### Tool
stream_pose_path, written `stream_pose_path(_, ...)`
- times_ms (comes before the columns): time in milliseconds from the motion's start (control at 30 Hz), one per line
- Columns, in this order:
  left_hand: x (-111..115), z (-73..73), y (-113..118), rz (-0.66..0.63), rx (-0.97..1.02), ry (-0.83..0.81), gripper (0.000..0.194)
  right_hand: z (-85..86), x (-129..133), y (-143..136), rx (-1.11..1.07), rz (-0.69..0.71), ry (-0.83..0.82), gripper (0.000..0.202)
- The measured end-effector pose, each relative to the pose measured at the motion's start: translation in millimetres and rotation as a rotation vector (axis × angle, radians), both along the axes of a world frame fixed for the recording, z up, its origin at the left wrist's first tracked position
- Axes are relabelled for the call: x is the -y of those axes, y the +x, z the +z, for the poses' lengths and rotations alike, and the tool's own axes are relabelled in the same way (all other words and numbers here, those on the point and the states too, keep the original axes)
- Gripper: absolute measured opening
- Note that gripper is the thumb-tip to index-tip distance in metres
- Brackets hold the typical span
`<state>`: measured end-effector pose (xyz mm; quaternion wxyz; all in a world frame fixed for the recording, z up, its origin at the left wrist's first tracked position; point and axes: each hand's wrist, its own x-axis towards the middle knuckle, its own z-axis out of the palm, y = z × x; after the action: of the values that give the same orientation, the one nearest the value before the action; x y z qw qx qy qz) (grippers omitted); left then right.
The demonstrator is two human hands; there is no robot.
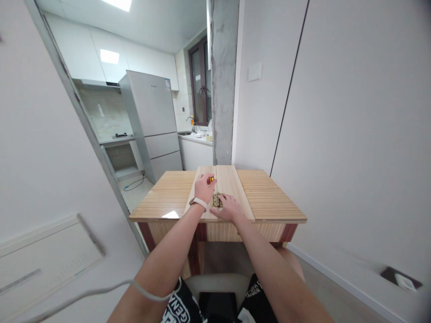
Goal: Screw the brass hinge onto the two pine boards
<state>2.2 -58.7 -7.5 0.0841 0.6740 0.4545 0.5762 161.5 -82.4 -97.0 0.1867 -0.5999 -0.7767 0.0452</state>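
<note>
Two pale wooden boards (232, 177) lie side by side on the table, with a narrow seam between them. A brass-coloured hinge (215, 200) lies across that seam, partly covered by fingers. My left hand (203, 187), with a watch on a light strap at the wrist, is closed around a small yellow-and-black tool (212, 180); its full shape is hidden. It is held above the boards, just beyond the hinge. My right hand (229, 207) rests with fingers stretched out over the hinge's right side and the board, gripping nothing visible.
The striped wooden table (269, 197) extends to both sides of the boards. Walls stand close on the left and right. Behind are a concrete pillar (225, 80), a grey fridge (156, 107) and a kitchen counter with a sink. A pale cable (90, 289) crosses near my left forearm.
</note>
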Motion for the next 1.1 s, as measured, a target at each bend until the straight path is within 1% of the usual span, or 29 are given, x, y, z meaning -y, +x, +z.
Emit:
stream_pose_path(167,-4.6,-2.4,0.8,-0.077,0.01,-0.002,0.021,-1.3,-1.7,0.6,0.002,0.001,0.001,0.1)
stream_pose_path(300,-3.6,-2.5,-0.1,-0.112,0.052,-0.005,0.018,-3.1,-2.7,0.7,-0.005,-0.002,0.012,0.102)
stream_pose_path(367,-2.8,-2.5,-0.7,-0.106,0.063,0.005,0.017,-3.6,-3.1,0.5,-0.007,-0.002,0.011,0.103)
stream_pose_path(467,-3.3,-2.7,-1.5,-0.053,0.065,0.021,0.015,-3.7,-3.2,0.1,-0.006,-0.002,0.009,0.103)
stream_pose_path(633,-4.7,-1.3,-1.5,-0.008,0.047,0.002,0.014,-2.0,-1.8,-0.5,0.0,-0.012,-0.004,0.101)
stream_pose_path(733,-3.1,1.3,-0.8,-0.011,0.032,-0.002,0.014,-0.7,-0.7,-0.4,0.001,-0.008,-0.008,0.101)
stream_pose_path(867,-1.7,3.4,0.0,-0.049,0.034,-0.012,0.014,-0.1,-0.6,-0.1,0.003,-0.009,-0.02,0.103)
stream_pose_path(1033,-2.2,1.2,-1.2,-0.087,0.055,-0.014,0.014,-0.3,-1.3,-0.3,0.006,-0.012,-0.025,0.103)
stream_pose_path(1100,-1.9,-0.1,-1.9,-0.078,0.07,-0.008,0.017,-0.1,-1.0,-0.6,0.002,-0.01,-0.017,0.103)
